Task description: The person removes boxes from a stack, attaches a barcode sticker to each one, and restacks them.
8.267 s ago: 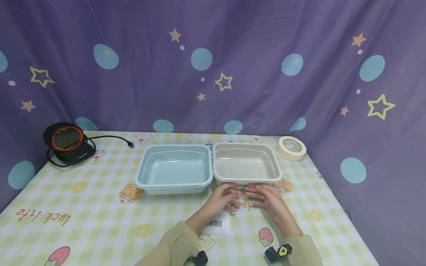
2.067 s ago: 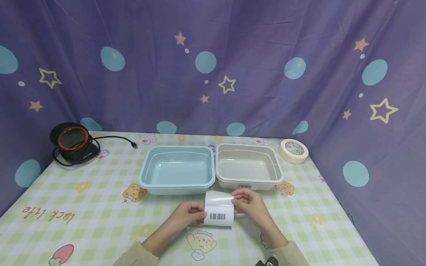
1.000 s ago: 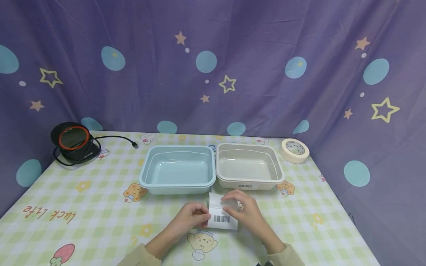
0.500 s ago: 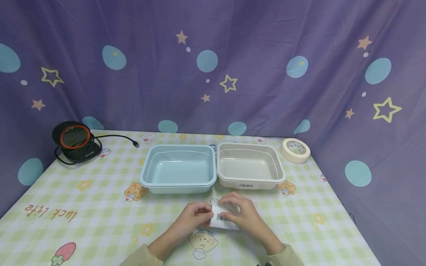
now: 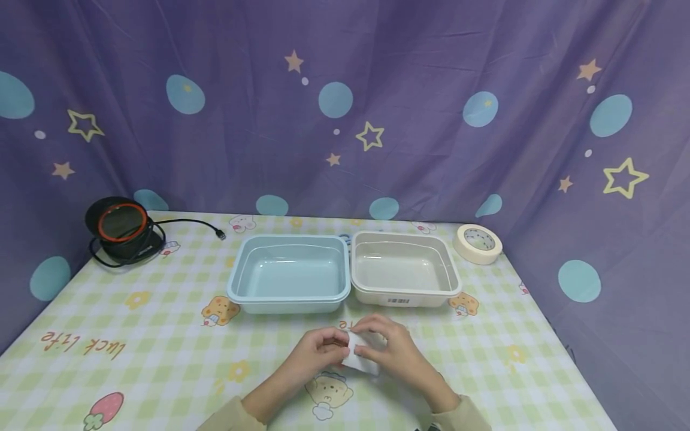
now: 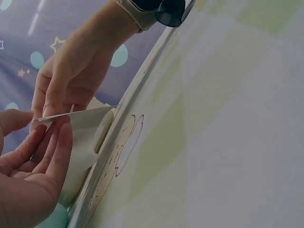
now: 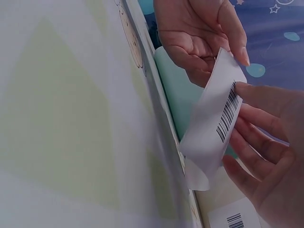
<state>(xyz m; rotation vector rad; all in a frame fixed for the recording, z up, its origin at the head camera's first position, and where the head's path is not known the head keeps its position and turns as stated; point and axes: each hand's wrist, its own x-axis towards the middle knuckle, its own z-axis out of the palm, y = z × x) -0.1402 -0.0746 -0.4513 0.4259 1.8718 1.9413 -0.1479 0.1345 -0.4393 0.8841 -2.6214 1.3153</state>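
Observation:
A white barcode label sheet [image 5: 366, 363] is held between my two hands, in front of the bins. At its left edge my left hand [image 5: 317, 354] pinches it between thumb and fingers. My right hand [image 5: 398, 350] grips the other side; in the right wrist view its thumb [image 7: 259, 95] lies on the printed barcode [image 7: 229, 113], with the fingers behind the sheet. The sheet looks bent there, one lower corner curling. Just beyond the hands, the cream bin [image 5: 406, 294] bears a barcode label [image 5: 398, 301] on its front wall.
A light blue bin [image 5: 288, 306] stands against the cream one on its left. Masking tape [image 5: 478, 244] lies at the back right. A black device with an orange ring [image 5: 123, 222] and a cable [image 5: 188, 221] sits at the back left. A purple curtain [image 5: 226, 120] hangs behind the table.
Earlier the sheet lay on the table with both hands at the cream bin. It was then picked up; lately the hands have drawn closer together and the sheet has bent, its barcode turning from the head view.

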